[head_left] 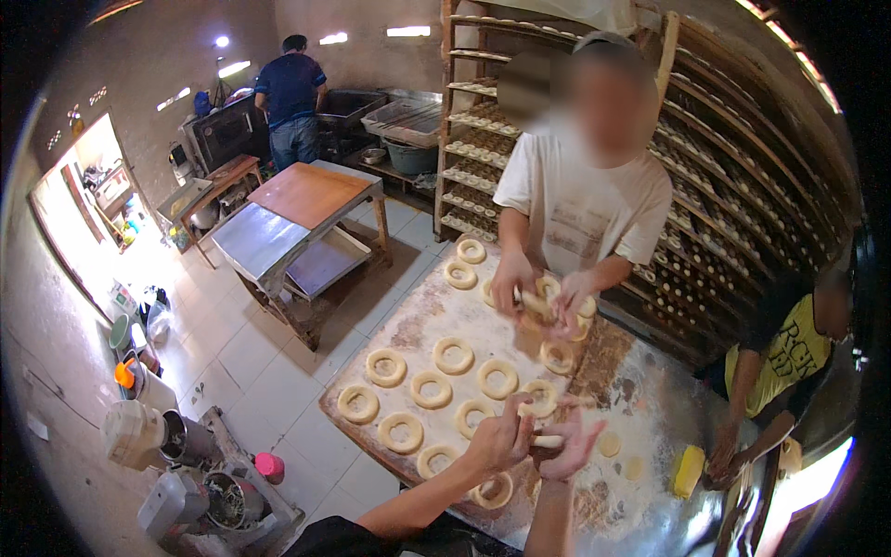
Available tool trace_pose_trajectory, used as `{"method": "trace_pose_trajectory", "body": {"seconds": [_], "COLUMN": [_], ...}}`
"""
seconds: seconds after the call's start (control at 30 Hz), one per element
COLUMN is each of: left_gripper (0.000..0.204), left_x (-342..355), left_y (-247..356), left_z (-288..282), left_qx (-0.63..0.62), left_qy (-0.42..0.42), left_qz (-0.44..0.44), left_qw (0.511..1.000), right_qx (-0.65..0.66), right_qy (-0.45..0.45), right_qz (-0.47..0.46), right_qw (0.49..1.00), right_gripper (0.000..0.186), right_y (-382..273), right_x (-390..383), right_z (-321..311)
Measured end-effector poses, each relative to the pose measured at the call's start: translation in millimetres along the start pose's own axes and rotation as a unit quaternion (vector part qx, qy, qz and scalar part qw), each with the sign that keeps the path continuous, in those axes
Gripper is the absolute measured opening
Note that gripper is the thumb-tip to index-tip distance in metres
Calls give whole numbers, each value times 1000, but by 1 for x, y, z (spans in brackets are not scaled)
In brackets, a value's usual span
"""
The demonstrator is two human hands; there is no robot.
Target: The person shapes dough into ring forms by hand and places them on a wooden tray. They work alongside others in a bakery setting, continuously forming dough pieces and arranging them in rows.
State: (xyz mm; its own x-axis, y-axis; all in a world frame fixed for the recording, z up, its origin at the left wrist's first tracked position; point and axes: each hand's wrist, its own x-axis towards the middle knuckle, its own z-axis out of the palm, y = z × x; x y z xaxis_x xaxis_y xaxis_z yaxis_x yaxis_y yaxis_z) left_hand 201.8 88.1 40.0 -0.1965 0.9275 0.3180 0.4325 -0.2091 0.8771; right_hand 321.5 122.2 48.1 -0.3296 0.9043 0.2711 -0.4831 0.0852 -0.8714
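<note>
My left hand (501, 436) is closed, its curled fingers at one end of a short piece of dough (548, 442). The dough bridges the gap to my right hand (567, 450), whose palm faces it with the fingers stretched out and a little blurred. Beneath both hands, rings of dough (430, 390) lie in rough rows on a floured wooden table (399, 325). One dough ring (538, 398) sits just beyond my left fingers, and another dough ring (492, 489) is close to my left wrist.
Across the table, a person in a pale shirt (585, 200) handles dough with both hands. Tall racks (742, 186) of dough pieces stand behind. At right, a person in a yellow top (789, 357) reaches near a yellow block (688, 472). A low table (311, 195) and buckets (190, 436) are left.
</note>
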Motion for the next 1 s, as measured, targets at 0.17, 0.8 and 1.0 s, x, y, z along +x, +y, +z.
{"method": "trace_pose_trajectory", "body": {"seconds": [0.17,0.8,1.0], "left_gripper": [21,28,33], "left_x": [17,126,144], "left_y": [-21,-100,-112], "left_z": [-53,-182,-197], "left_qx": [-73,79,21], "left_qy": [-21,1,-29], "left_qz": [-50,-37,-114], "left_qw": [996,996,993], "right_qx": [-337,-140,75], "right_qy": [-35,-32,48], "right_qz": [-56,111,168], "right_qw": [939,983,982], "right_gripper": [64,76,74], "right_y": [29,98,108], "right_x": [34,166,180], "right_z": [28,152,145]}}
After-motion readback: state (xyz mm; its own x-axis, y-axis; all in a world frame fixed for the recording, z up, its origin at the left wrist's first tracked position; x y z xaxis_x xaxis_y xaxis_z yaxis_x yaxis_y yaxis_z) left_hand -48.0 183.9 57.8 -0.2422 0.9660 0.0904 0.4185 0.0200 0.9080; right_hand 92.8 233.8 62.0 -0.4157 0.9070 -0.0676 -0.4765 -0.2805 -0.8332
